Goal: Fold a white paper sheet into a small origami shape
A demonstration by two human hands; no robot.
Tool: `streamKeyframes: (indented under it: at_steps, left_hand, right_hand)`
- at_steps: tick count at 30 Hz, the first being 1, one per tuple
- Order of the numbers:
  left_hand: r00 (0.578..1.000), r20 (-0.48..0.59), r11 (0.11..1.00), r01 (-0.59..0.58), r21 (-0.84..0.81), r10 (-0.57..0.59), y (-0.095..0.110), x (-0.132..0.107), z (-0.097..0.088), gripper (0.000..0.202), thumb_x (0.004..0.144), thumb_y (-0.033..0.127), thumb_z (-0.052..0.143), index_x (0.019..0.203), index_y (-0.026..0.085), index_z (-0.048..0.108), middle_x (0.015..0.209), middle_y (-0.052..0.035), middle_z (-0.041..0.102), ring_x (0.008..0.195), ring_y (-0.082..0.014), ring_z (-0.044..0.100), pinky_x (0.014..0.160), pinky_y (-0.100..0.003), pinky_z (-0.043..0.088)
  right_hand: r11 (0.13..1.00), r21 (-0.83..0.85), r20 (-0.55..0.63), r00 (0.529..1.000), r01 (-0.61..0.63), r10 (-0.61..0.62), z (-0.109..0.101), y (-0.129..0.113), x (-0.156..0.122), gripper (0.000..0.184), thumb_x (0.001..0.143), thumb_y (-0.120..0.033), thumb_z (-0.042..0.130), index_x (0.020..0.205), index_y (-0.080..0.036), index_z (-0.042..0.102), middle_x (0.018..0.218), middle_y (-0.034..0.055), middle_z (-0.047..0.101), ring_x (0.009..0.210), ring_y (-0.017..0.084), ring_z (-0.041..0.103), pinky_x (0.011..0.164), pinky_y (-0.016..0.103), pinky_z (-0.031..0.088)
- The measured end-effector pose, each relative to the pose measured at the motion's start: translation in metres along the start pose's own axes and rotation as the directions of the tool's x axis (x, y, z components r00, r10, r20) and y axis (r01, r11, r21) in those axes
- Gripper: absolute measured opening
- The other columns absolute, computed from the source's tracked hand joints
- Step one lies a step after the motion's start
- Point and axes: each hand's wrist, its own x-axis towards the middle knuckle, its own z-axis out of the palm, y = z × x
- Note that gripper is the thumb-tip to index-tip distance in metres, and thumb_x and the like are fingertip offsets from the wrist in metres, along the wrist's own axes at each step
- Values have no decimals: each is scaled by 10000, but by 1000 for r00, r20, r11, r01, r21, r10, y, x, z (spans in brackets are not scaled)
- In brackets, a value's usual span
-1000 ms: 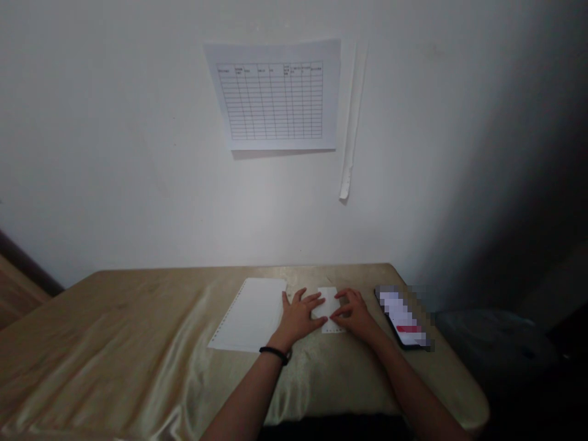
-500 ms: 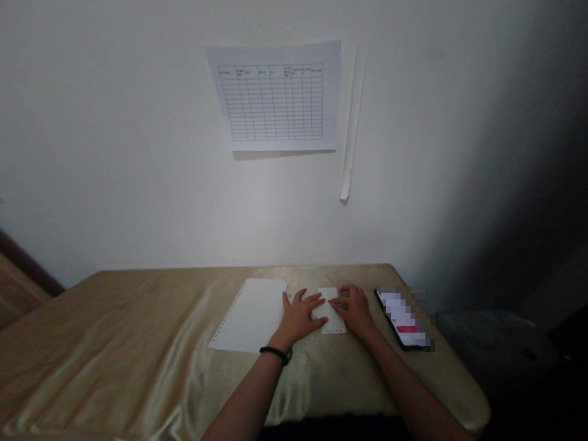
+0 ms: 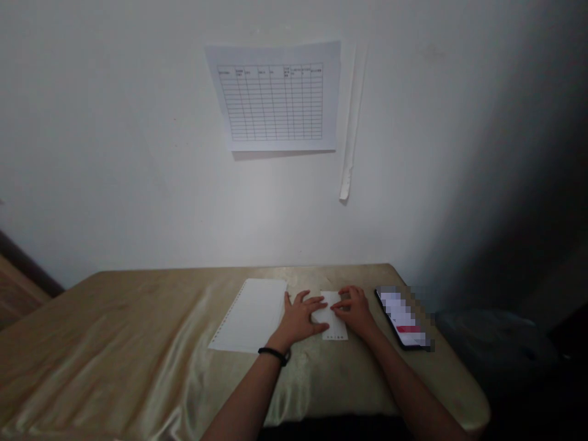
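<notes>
A small folded white paper (image 3: 333, 327) lies on the table's tan cloth (image 3: 138, 349). My left hand (image 3: 299, 317) rests flat on the paper's left part, fingers stretched out and apart. My right hand (image 3: 354, 311) presses its curled fingertips down on the paper's upper right part. Most of the paper is hidden under the two hands. A black band sits on my left wrist.
A stack of white punched sheets (image 3: 252, 314) lies just left of my left hand. A phone (image 3: 403, 318) with a lit screen lies to the right near the table edge. A printed grid sheet (image 3: 274, 97) and a paper strip (image 3: 351, 122) hang on the wall.
My right hand has moved up along the small paper's right side, from its lower part to its upper part. The paper has shifted slightly. The left hand has stayed put.
</notes>
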Motion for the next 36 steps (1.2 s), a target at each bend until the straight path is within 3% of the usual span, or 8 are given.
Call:
streamKeyframes:
  at_steps: [11, 18, 23, 26, 31, 36]
  left_hand:
    - [1000, 22, 1000, 11, 17, -11, 0, 0, -1, 662, 748, 636, 726, 1357, 430, 568, 1486, 7, 542, 1459, -373, 286, 1118, -775, -55]
    - [1000, 24, 1000, 5, 4, -5, 0, 0, -3, 656, 740, 629, 736, 1346, 436, 574, 1483, 15, 545, 1453, -373, 298, 1118, -777, -49]
    - [999, 35, 1000, 12, 16, -12, 0, 0, -2, 653, 762, 641, 709, 1362, 432, 560, 1501, 6, 526, 1459, -369, 284, 1125, -763, -54]
    - [999, 27, 999, 15, 32, -16, 0, 0, -1, 635, 779, 640, 694, 1363, 429, 559, 1507, 3, 518, 1460, -367, 283, 1129, -756, -60]
    - [1000, 0, 999, 4, 36, -4, -1, 0, 2, 579, 810, 614, 678, 1347, 426, 571, 1499, 12, 527, 1457, -357, 291, 1125, -764, -48]
    - [1000, 13, 999, 15, 51, -15, 0, 1, 2, 585, 823, 626, 654, 1365, 431, 556, 1505, 6, 520, 1460, -360, 282, 1128, -760, -43]
  right_hand:
    - [983, -176, -68, 997, -47, 36, 5, 5, 11, 155, 874, -384, 668, 952, -347, 797, 1223, 94, 601, 1222, 319, 468, 1064, 468, 363]
    - [967, -247, -82, 995, -67, 48, 11, 4, 9, 252, 929, -337, 588, 1123, -405, 736, 1289, 98, 546, 1269, 326, 413, 1085, 528, 303]
    - [971, -237, -100, 995, -38, 15, 10, 4, 8, 279, 924, -340, 588, 1164, -414, 711, 1319, 70, 533, 1275, 296, 418, 1099, 505, 305]
    - [989, -143, -108, 994, -24, 8, 6, 7, 8, 243, 878, -334, 635, 1092, -356, 750, 1301, 73, 542, 1264, 289, 443, 1098, 473, 340]
    - [999, -43, -58, 998, 26, -29, 2, 7, 6, 76, 774, -251, 717, 786, -287, 783, 1230, 65, 603, 1215, 278, 470, 1083, 434, 378]
    - [998, -55, -6, 1000, 22, -22, 1, 2, 7, 84, 777, -260, 715, 773, -300, 788, 1203, 60, 633, 1201, 283, 486, 1077, 436, 372]
